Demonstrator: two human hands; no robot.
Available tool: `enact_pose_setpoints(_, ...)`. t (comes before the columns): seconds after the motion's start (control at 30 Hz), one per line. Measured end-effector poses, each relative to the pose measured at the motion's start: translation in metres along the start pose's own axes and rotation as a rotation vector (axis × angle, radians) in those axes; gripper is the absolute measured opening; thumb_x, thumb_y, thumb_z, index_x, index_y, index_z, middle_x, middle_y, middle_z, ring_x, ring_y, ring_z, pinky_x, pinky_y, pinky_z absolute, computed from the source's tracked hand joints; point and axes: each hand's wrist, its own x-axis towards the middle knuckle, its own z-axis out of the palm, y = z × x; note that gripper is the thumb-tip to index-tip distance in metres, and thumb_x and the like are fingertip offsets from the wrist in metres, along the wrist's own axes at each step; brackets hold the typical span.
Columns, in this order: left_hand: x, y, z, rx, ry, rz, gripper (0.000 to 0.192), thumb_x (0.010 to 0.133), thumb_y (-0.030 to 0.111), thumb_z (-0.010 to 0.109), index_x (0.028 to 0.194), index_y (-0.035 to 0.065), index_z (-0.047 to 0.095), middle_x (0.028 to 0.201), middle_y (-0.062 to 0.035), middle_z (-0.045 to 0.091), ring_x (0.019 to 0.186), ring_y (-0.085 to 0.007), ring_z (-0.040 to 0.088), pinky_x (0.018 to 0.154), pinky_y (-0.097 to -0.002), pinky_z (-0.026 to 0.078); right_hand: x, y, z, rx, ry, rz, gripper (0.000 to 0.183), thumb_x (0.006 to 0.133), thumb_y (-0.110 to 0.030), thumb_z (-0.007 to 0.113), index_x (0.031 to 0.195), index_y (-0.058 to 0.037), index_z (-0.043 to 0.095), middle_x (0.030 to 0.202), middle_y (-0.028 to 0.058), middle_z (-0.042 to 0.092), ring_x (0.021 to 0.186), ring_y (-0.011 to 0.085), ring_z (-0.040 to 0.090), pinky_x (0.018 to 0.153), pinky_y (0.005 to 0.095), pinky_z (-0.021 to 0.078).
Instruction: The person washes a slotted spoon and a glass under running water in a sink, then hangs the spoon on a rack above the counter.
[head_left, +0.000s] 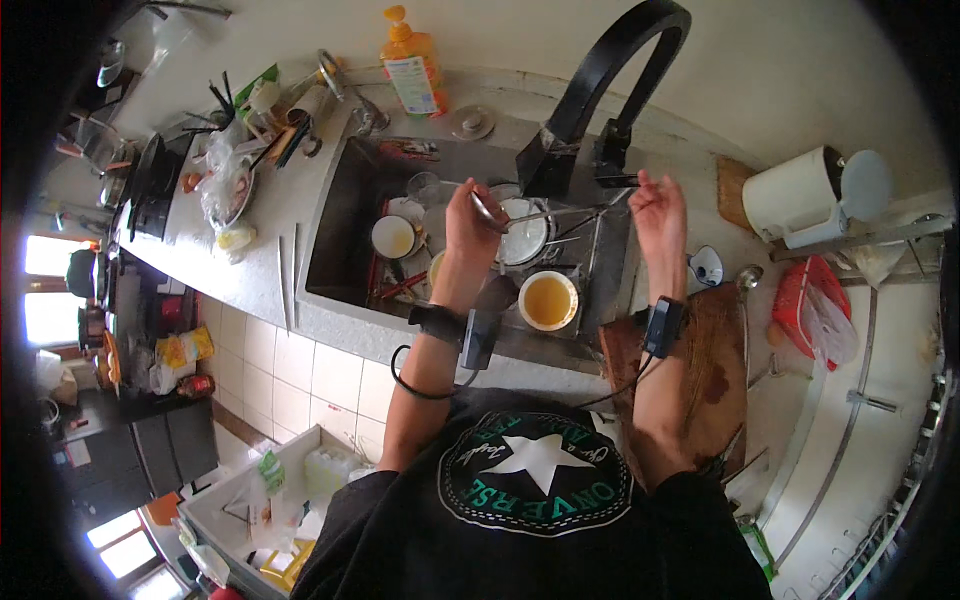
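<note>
My left hand (472, 221) is over the sink (319, 274), shut around a metal spoon (536, 217) whose thin shaft points right. My right hand (660, 206) is raised by the black faucet (559, 142). Its fingers are partly spread, with the fingertips at the end of the faucet lever (619, 181). Below the spout sits a round metal-rimmed dish (523, 232), partly hidden by the left hand. A white bowl of yellowish liquid (547, 300) stands nearer to me. Another bowl (393, 237) lies among dishes and red chopsticks (405, 286) at the sink's left.
An orange pump bottle (414, 67) stands behind the sink. Two loose chopsticks (289, 281) lie on the left counter. To the right are a wooden cutting board (705, 375), a ladle (748, 277), a white pitcher (791, 195) and a red basket (810, 307).
</note>
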Motion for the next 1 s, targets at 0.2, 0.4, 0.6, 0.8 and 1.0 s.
enact_pose_setpoints(0.2,-0.031,0.058,-0.009,-0.029,-0.254,0.0,0.023,0.084,0.018,0.049,0.064,0.0092,0.041,0.057,0.0021,0.03,0.051,-0.0115,0.028,0.051,-0.027,0.025,-0.044,0.029,0.029,-0.844,0.117,-0.015,0.034,0.085,-0.035,0.059,0.096,-0.0035,0.054,0.093,0.0096,0.06,0.067,0.0114,0.052,0.066,0.0267,0.0429)
enact_pose_setpoints(0.4,-0.046,0.091,-0.013,0.208,-0.323,-0.013,0.017,0.08,0.015,0.049,0.065,0.0085,0.042,0.057,0.0029,0.031,0.05,-0.0102,0.03,0.05,-0.0257,0.026,-0.069,0.079,0.026,-0.952,0.021,0.156,0.035,0.085,-0.036,0.061,0.103,-0.0071,0.054,0.078,0.0009,0.056,0.061,0.0062,0.052,0.053,0.0208,0.042)
enact_pose_setpoints(0.6,-0.062,0.1,-0.009,0.353,-0.307,-0.075,0.02,0.086,0.02,0.047,0.07,0.0077,0.049,0.06,0.0037,0.037,0.051,-0.007,0.034,0.046,-0.0227,0.028,-0.082,0.079,-0.009,-1.302,-0.261,0.272,0.025,0.086,-0.033,0.06,0.08,-0.0089,0.056,0.071,-0.0012,0.054,0.054,0.0046,0.047,0.046,0.0217,0.0373)
enact_pose_setpoints(0.8,-0.061,0.095,-0.014,0.472,-0.452,0.183,0.027,0.092,0.026,0.044,0.082,0.0043,0.055,0.07,0.0014,0.048,0.06,-0.0092,0.045,0.055,-0.0219,0.038,-0.109,0.076,0.043,-1.141,-0.554,0.629,0.026,0.09,-0.029,0.056,0.074,-0.0077,0.054,0.057,-0.0054,0.043,0.047,0.0031,0.036,0.043,0.0189,0.0279)
enact_pose_setpoints(1.0,0.028,0.141,-0.066,0.965,0.136,0.648,0.037,0.088,0.035,0.047,0.085,0.0005,0.059,0.077,-0.0071,0.064,0.066,-0.0203,0.058,0.062,-0.0328,0.046,-0.112,0.074,0.016,-1.433,-0.405,0.272,0.029,0.092,-0.025,0.051,0.071,-0.0055,0.053,0.056,-0.0044,0.042,0.049,0.0028,0.035,0.044,0.021,0.0269)
